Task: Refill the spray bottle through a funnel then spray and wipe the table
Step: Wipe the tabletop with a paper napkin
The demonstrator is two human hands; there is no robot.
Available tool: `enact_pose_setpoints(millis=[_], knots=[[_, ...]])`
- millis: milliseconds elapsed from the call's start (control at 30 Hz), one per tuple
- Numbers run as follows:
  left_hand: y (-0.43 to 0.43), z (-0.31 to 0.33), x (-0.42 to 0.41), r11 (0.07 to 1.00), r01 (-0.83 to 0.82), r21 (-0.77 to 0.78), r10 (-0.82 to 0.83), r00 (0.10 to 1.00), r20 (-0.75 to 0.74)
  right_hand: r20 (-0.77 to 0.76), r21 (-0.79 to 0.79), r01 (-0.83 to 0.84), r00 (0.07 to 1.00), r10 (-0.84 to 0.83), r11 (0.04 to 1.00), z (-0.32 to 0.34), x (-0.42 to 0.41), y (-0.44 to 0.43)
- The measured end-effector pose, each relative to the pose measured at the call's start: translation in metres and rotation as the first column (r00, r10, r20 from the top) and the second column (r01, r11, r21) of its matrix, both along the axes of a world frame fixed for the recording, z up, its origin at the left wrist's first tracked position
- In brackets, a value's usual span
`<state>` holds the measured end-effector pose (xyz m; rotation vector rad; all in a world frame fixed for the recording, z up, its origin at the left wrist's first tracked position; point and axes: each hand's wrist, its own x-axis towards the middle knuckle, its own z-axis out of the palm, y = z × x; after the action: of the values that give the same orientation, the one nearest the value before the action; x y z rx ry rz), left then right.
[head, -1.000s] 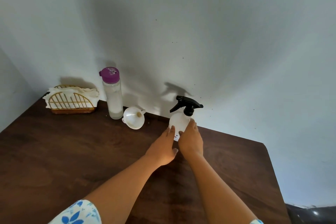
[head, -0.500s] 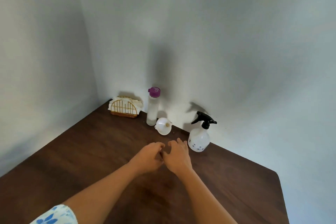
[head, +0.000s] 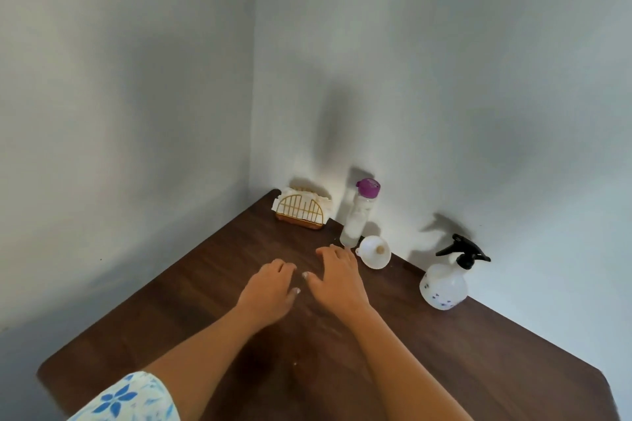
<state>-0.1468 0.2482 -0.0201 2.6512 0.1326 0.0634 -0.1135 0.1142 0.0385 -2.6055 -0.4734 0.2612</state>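
A white spray bottle (head: 443, 285) with a black trigger head stands upright near the wall on the right of the dark wooden table (head: 171, 311). A white funnel (head: 374, 252) lies on its side beside a clear water bottle (head: 359, 215) with a purple cap. My left hand (head: 268, 290) and my right hand (head: 337, 275) hover side by side over the table's middle, fingers loosely bent, holding nothing. My right hand's fingertips are close to the funnel and the water bottle's base, apart from both.
A gold wire holder with white napkins (head: 302, 210) sits in the far corner where the two grey walls meet. The table's right corner and front edge show at the lower right.
Both hands have let go of the spray bottle and moved left to the table's middle. The view has pulled back and turned left, showing the corner.
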Motion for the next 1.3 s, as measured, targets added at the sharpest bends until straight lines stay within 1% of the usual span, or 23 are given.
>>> enact_pose_setpoints(millis=[133, 233, 300, 400, 500, 567, 633, 767, 833, 967, 1133, 1200, 1300], knots=[[0.038, -0.028, 0.018, 0.997, 0.069, 0.036, -0.065, 0.993, -0.096, -0.006, -0.085, 0.03, 1.0, -0.031, 0.996, -0.015, 0.019, 0.033], [0.057, -0.051, 0.035, 0.99, 0.133, 0.047, -0.125, 0.98, -0.152, 0.046, -0.217, 0.074, 0.997, -0.066, 0.973, -0.03, 0.033, 0.05], [0.066, -0.063, 0.049, 0.983, 0.167, 0.073, -0.155, 0.976, -0.152, 0.073, -0.268, 0.087, 0.995, -0.069, 0.959, -0.039, 0.044, 0.058], [0.076, -0.081, 0.07, 0.97, 0.214, 0.12, -0.197, 0.971, -0.138, 0.094, -0.287, 0.104, 0.992, -0.08, 0.952, -0.051, 0.068, 0.068], [0.083, -0.1, 0.078, 0.954, 0.254, 0.158, -0.247, 0.967, -0.058, 0.167, -0.274, 0.132, 0.982, -0.088, 0.953, -0.056, 0.093, 0.071], [0.09, -0.114, 0.085, 0.959, 0.256, 0.123, -0.259, 0.966, 0.008, 0.211, -0.253, 0.155, 0.972, -0.102, 0.955, -0.063, 0.117, 0.077], [0.093, -0.12, 0.085, 0.963, 0.25, 0.105, -0.261, 0.959, 0.109, 0.245, -0.218, 0.166, 0.963, -0.111, 0.962, -0.061, 0.133, 0.084], [0.094, -0.132, 0.094, 0.963, 0.252, 0.092, -0.266, 0.941, 0.208, 0.28, -0.156, 0.192, 0.949, -0.143, 0.969, -0.071, 0.174, 0.102], [0.094, -0.134, 0.094, 0.96, 0.256, 0.11, -0.274, 0.939, 0.208, 0.274, -0.137, 0.204, 0.948, -0.161, 0.969, -0.077, 0.19, 0.111], [0.094, -0.134, 0.094, 0.962, 0.256, 0.091, -0.269, 0.945, 0.187, 0.291, -0.091, 0.245, 0.933, -0.21, 0.965, -0.08, 0.214, 0.121], [0.093, -0.132, 0.094, 0.962, 0.256, 0.089, -0.269, 0.947, 0.177, 0.31, -0.105, 0.231, 0.932, -0.189, 0.967, -0.086, 0.228, 0.122], [0.094, -0.131, 0.094, 0.964, 0.253, 0.082, -0.264, 0.948, 0.178, 0.323, -0.078, 0.221, 0.928, -0.185, 0.972, -0.087, 0.228, 0.121], [0.094, -0.132, 0.094, 0.964, 0.247, 0.101, -0.262, 0.948, 0.178, 0.333, 0.002, 0.227, 0.918, -0.215, 0.974, -0.083, 0.227, 0.119]])
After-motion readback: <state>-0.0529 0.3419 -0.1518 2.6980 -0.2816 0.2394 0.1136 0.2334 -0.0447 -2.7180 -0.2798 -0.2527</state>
